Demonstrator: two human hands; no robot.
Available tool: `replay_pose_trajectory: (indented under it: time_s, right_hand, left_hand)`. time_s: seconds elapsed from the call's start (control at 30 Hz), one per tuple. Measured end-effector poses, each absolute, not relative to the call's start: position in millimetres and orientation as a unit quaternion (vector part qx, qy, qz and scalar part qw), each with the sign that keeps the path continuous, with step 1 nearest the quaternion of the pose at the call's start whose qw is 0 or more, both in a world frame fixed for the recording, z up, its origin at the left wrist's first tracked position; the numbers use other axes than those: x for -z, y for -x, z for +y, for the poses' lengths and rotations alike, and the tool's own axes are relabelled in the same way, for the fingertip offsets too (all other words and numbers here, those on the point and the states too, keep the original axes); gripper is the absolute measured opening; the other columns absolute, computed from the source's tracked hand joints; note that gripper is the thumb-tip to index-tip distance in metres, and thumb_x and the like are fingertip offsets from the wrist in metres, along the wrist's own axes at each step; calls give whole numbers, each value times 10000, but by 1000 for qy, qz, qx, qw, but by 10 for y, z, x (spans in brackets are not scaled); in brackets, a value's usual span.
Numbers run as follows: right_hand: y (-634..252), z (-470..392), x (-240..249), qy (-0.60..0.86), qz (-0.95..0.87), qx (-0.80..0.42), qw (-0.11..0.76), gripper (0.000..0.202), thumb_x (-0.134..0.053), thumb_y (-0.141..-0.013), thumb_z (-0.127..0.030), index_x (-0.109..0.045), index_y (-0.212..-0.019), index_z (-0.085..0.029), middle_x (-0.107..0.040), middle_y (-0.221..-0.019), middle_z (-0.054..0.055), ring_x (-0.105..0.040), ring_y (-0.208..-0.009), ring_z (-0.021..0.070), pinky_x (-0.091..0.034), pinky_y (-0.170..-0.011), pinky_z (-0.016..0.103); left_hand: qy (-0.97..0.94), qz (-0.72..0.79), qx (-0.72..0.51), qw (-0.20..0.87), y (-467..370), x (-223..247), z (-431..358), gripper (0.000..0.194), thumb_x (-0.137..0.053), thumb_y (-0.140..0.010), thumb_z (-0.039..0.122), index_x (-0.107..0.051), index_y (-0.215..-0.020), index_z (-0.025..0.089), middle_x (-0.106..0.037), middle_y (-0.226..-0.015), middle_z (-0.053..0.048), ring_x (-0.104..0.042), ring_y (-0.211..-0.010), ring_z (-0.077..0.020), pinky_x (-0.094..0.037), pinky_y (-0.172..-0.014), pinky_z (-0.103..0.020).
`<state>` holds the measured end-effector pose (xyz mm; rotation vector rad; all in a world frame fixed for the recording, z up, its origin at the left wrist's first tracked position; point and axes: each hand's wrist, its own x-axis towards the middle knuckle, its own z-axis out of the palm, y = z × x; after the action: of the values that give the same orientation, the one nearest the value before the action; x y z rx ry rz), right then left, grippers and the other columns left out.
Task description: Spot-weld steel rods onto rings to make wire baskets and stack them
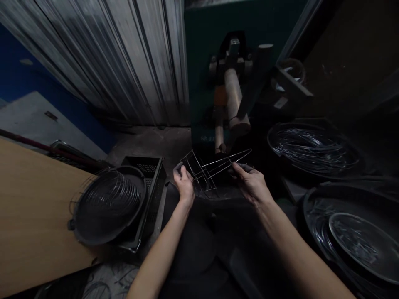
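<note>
Between my hands is a thin metal wire frame (pixel 207 168), made of several bent rods. My left hand (pixel 183 181) pinches its left end, thumb against fingers. On the other side, my right hand (pixel 250 179) grips the long wire loop that points up to the right. Just beyond the frame, the green machine (pixel 202 83) carries a thick metal cylinder (pixel 234 97) with a smaller rod (pixel 219 135) below it. The frame sits close below that lower rod; whether they touch I cannot tell.
At left, a black round tub (pixel 99 226) holds wire rings (pixel 116 191) above a dark plastic crate (pixel 156 182). To the right stand a basin of wire pieces (pixel 311 151) and a larger tub (pixel 311 245) with a smaller bowl (pixel 358 236) inside. Corrugated metal sheeting (pixel 124 54) rises behind.
</note>
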<state>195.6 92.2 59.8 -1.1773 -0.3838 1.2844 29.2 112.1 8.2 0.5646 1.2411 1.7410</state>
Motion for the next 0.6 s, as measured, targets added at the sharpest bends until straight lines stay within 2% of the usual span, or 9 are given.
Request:
replay_pose_trajectory:
  time_s: [0.2, 0.6]
  right_hand:
    - [-1906, 930, -658, 519, -159, -567, 619, 425, -930, -403, -305, -677, -702, -141, -642, -642, -6, -594, -564, 73, -443, -455, 128]
    - [-1804, 984, -857, 536, -84, -557, 629, 248, -853, -531, -108, -636, -651, -115, -605, -571, -11, -562, -496, 55, -417, -408, 95]
  left_hand:
    - [-235, 510, -695, 449, -331, -75, 1148, 237, -568, -838, 387, -424, -809, 202, -322, -482, 111, -298, -403, -47, -236, -410, -167]
    - [-222, 524, -683, 458, -362, -149, 1234, 196, -551, -841, 349, -422, -831, 202, -309, -481, 118, -280, -392, -44, -217, -402, -169]
